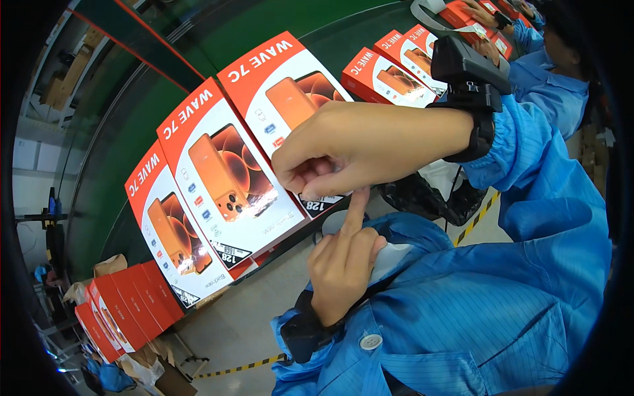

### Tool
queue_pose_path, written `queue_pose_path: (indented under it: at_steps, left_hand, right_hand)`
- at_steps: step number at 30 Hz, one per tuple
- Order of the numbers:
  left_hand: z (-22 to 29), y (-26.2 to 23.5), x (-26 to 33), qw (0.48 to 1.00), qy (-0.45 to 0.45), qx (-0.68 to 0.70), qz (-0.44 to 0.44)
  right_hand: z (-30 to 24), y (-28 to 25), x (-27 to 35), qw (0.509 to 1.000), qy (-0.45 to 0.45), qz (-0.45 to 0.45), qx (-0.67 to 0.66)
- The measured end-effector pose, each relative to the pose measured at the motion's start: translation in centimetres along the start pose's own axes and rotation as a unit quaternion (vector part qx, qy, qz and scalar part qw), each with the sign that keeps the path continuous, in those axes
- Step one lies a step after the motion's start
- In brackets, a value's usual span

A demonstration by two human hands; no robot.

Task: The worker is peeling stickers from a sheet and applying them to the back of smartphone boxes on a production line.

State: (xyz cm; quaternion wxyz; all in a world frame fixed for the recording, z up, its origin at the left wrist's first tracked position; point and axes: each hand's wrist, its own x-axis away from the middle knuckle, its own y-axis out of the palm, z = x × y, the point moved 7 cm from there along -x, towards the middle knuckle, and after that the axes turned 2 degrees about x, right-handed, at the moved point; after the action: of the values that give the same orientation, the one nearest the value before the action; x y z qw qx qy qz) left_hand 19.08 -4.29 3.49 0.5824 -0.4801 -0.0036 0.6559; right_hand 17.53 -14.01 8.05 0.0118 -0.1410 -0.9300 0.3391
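Note:
My right hand (330,148) reaches in from the right over the lower end of a red and white phone box (254,69). Its fingers are curled in with thumb and forefinger together; anything between them is hidden. Below it is my left hand (343,274), forefinger stretched up to the right thumb, the other fingers folded. Something white (391,257) shows beside the left hand; I cannot tell whether it is held. Two more such phone boxes, a middle one (264,231) and a left one (142,181), lie side by side, printed faces up.
The boxes lie along a green work surface (191,53). Smaller-looking red boxes (360,82) lie farther right, near a co-worker in blue (548,86). Stacked red boxes (132,303) stand lower left. A black plastic bag (422,198) lies below my right wrist.

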Motion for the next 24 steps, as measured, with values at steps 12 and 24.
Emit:
queue_pose_path:
  at_steps: [12,24]
  left_hand:
    - [-0.3,0.0,0.2,1.000,-0.016,0.003,0.010]
    - [0.1,-0.3,0.0,0.999,-0.048,-0.010,-0.003]
  right_hand:
    - [0.4,0.5,-0.2,1.000,0.001,-0.019,0.024]
    - [0.0,-0.6,0.0,0.945,-0.016,0.129,0.301]
